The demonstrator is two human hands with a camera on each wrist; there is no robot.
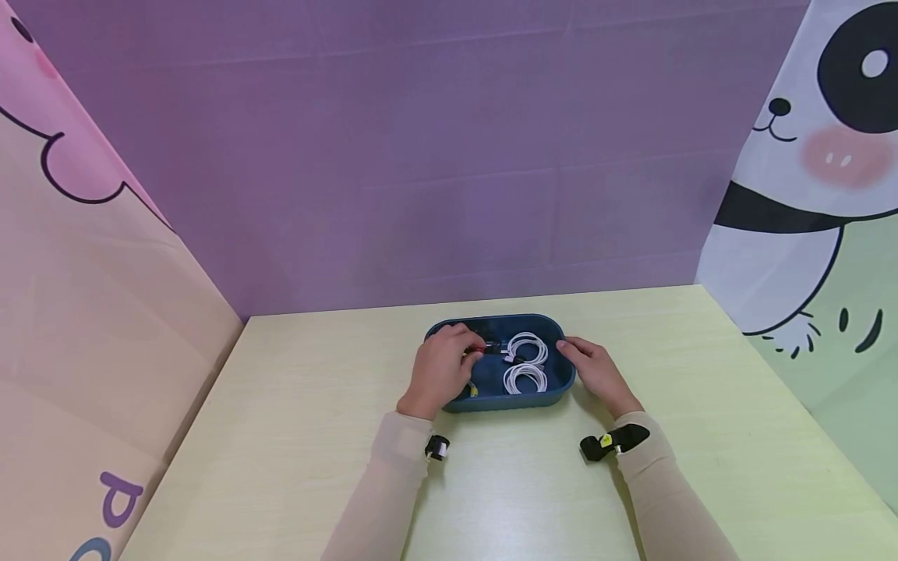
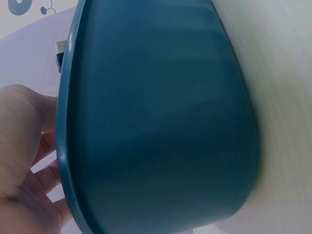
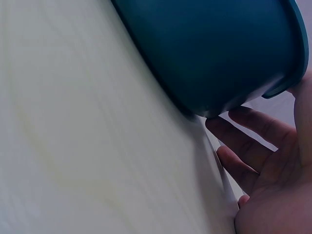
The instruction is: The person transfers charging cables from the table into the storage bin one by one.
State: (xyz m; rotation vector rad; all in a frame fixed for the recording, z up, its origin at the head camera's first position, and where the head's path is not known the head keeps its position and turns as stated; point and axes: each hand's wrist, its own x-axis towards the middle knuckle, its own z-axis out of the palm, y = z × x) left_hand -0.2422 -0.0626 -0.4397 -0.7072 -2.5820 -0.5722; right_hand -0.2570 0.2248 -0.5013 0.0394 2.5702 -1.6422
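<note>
A dark blue oblong plastic bin (image 1: 508,402) sits on the table. My left hand (image 1: 443,369) reaches over its left end, thumb and fingers together near a dark and reddish piece of cable (image 1: 493,347). In the left wrist view, a black USB plug (image 2: 60,54) with a metal end shows above the rim; the fingertips are partly hidden behind the wall. My right hand (image 1: 596,372) holds the bin's right end, thumb over the rim and fingers against the outer wall. Two coiled white cables (image 1: 528,379) lie in the bin's right half. Something yellow (image 1: 473,389) shows beside the left hand.
The pale wooden table (image 1: 316,436) extends around the bin. A purple cloth wall (image 1: 449,195) stands behind it, with printed cartoon panels (image 1: 807,234) at the sides. Each wrist carries a small black camera (image 1: 596,447).
</note>
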